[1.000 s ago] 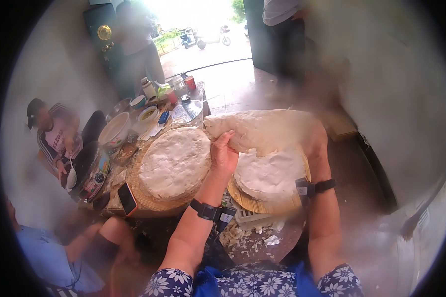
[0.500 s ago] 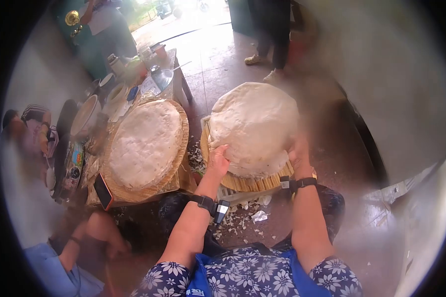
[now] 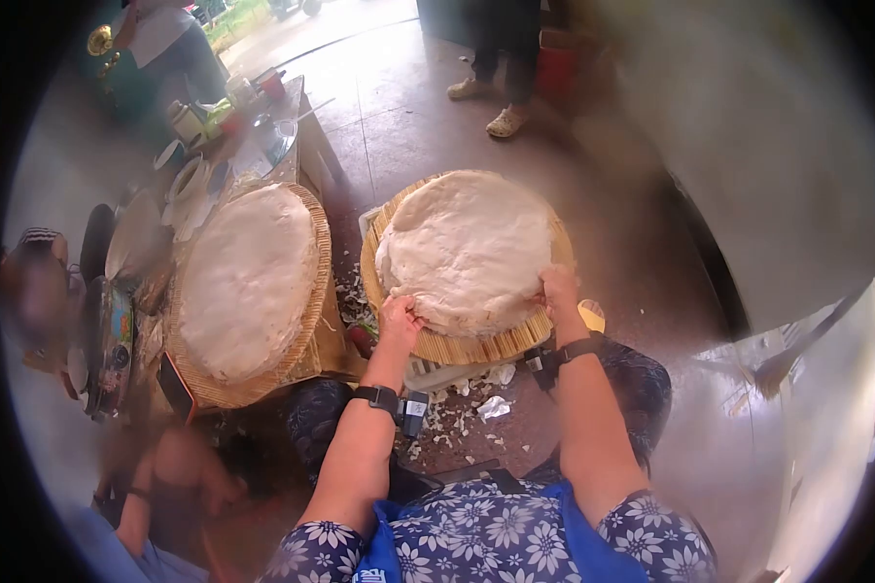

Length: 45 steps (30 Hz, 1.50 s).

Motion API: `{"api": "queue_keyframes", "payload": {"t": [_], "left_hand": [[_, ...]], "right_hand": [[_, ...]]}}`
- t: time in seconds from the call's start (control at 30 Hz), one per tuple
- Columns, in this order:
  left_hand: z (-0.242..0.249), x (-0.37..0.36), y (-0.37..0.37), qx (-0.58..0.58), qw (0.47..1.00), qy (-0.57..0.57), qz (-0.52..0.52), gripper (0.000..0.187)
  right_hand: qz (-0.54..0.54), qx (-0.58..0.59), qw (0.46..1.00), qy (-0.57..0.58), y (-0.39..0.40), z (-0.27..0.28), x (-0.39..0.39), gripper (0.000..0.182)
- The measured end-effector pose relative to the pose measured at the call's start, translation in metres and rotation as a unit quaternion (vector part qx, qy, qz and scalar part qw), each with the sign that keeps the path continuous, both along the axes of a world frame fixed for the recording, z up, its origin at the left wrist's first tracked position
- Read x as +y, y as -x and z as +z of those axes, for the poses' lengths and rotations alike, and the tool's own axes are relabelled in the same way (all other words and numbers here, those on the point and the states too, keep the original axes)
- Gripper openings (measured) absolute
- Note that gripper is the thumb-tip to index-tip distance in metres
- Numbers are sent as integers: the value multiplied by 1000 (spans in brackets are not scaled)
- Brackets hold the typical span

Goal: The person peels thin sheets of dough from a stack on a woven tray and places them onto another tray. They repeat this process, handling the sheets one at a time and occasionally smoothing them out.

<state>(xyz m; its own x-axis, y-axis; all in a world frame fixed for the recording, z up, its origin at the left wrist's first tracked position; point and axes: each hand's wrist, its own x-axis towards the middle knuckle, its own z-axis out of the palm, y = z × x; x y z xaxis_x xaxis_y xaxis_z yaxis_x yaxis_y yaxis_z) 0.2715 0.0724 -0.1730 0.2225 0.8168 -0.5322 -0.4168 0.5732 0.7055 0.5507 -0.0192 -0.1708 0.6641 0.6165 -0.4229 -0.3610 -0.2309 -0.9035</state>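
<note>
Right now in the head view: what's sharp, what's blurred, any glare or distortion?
Head view: fisheye, a black vignette rings the frame and straight edges bow. Centre is fairly sharp: left hand and right hand on the white dough round over its woven tray. The periphery is hazy and smeared, so the seated person at left is soft. Daylight brightens the wet floor at top.

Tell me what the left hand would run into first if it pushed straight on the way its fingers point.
The left hand points away from the person, fingers already at the near edge of the flat white sheet on the round bamboo tray. It would likely press into that sheet first, though depth is hard to judge.
</note>
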Motion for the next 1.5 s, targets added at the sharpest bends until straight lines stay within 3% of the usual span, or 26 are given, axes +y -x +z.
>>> {"api": "queue_keyframes", "payload": {"t": [0.1, 0.23, 0.33, 0.43, 0.57, 0.7, 1.07, 1.17, 1.2, 1.23, 1.3, 1.33, 1.43, 1.47, 1.5], "left_hand": [[3, 2, 1, 58, 998, -5, -19, 21], [7, 3, 0, 105, 994, 1, -24, 19], [13, 0, -2, 116, 993, -15, -24, 21], [3, 5, 0, 133, 991, -10, -25, 15], [1, 8, 2, 140, 990, 5, -23, 14], [8, 2, 1, 224, 972, -53, -39, 22], [11, -4, 1, 212, 976, -48, -2, 26], [9, -5, 0, 265, 960, -87, 15, 33], [16, -6, 3, 292, 953, -75, -16, 46], [8, -5, 3, 397, 905, -153, 7, 48], [-10, -3, 0, 583, 755, -295, 55, 52], [28, -18, 0, 584, 752, -306, -5, 54], [27, -24, -1, 574, 643, -503, -65, 42], [25, -27, -5, 556, 641, -526, -62, 28], [24, -29, -4, 555, 623, -544, -87, 26]], "right_hand": [[31, -126, 983, 130, -3, 3, -6, 25], [34, -165, 970, 175, 0, 5, -10, 27], [21, -160, 973, 164, -2, -4, -7, 23], [27, -24, 994, 100, -10, -13, -9, 19], [14, -14, 998, 58, -3, 2, -17, 17], [27, -161, 974, 160, -1, 3, -13, 18], [98, -136, 976, 138, -12, -4, -13, 16], [88, -158, 967, 180, -12, -3, -10, 19], [137, -244, 939, 199, -16, 4, -10, 24], [128, -339, 907, 215, -17, 9, -7, 25], [105, -517, 814, 242, -14, 27, -1, 29], [108, -525, 817, 211, -9, 42, 6, 29], [129, -564, 807, 118, 1, 81, 47, 30], [144, -586, 792, 89, 4, 90, 64, 30], [159, -607, 776, 60, 6, 95, 81, 30]]}}
